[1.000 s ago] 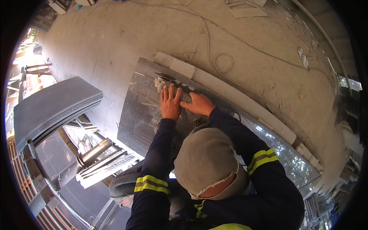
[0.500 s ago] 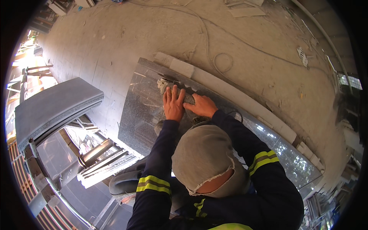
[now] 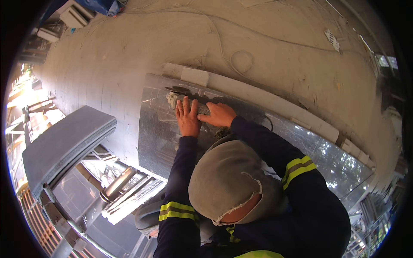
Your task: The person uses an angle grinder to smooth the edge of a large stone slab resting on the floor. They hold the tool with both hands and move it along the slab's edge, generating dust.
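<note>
An angle grinder [image 3: 171, 100] with a dark disc [image 3: 177, 90] is held over a dark polished stone slab [image 3: 152, 129], close to the slab's far left corner. My left hand [image 3: 188, 121] presses on the grinder from above, its fingers lying across the front of the body. Behind it, my right hand [image 3: 218, 115] wraps around the grinder's grey body. A dark cord [image 3: 270, 123] loops out beside my right sleeve. Whether the disc touches the stone I cannot tell. A grey cloth head covering [image 3: 226, 178] hides the near middle of the slab.
Pale stone strips [image 3: 258, 96] line the slab's far edge. At left, thick grey slabs [image 3: 71, 137] are stacked on a metal frame [image 3: 64, 215]. A metal pipe [image 3: 118, 185] lies near them. A long cable [image 3: 219, 38] curls over the dusty floor [image 3: 142, 47].
The view has shifted, so the slab and stack sit lower in the picture. Both hands stay on the grinder, and its disc shows more plainly.
</note>
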A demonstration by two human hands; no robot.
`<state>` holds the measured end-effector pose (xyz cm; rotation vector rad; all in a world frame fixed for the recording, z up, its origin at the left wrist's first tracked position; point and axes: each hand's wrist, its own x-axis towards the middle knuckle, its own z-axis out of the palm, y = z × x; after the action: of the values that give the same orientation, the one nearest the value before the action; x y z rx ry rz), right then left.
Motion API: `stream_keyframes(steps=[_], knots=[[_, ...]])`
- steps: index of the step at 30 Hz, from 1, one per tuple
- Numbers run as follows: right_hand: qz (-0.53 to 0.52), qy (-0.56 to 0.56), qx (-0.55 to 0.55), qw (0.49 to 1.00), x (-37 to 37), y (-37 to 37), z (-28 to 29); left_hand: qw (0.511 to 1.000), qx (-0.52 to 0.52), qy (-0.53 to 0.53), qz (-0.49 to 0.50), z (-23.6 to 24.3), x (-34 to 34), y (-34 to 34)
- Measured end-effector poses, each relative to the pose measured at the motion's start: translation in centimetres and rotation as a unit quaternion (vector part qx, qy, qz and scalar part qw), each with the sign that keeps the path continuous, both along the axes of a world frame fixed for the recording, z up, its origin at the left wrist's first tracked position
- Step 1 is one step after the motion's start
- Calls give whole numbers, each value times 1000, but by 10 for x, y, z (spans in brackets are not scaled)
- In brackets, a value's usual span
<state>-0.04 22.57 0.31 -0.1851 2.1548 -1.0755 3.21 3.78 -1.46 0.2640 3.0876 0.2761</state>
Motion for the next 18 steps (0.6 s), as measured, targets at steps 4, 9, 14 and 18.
stream_keyframes(steps=[4, 9, 14, 18], knots=[[-5, 5, -2, 1000, -10, -15, -8, 1000, -8, -5, -4, -2, -13, -13], [9, -16, -1, 1000, -23, -27, -10, 1000, -16, -21, -3, 4, -24, -20], [-8, 3, -9, 1000, -9, -17, -9, 1000, -10, -6, -12, 4, -12, -13], [-20, 12, -4, 1000, 1, -3, -6, 1000, 2, -1, -16, 6, -5, 0]])
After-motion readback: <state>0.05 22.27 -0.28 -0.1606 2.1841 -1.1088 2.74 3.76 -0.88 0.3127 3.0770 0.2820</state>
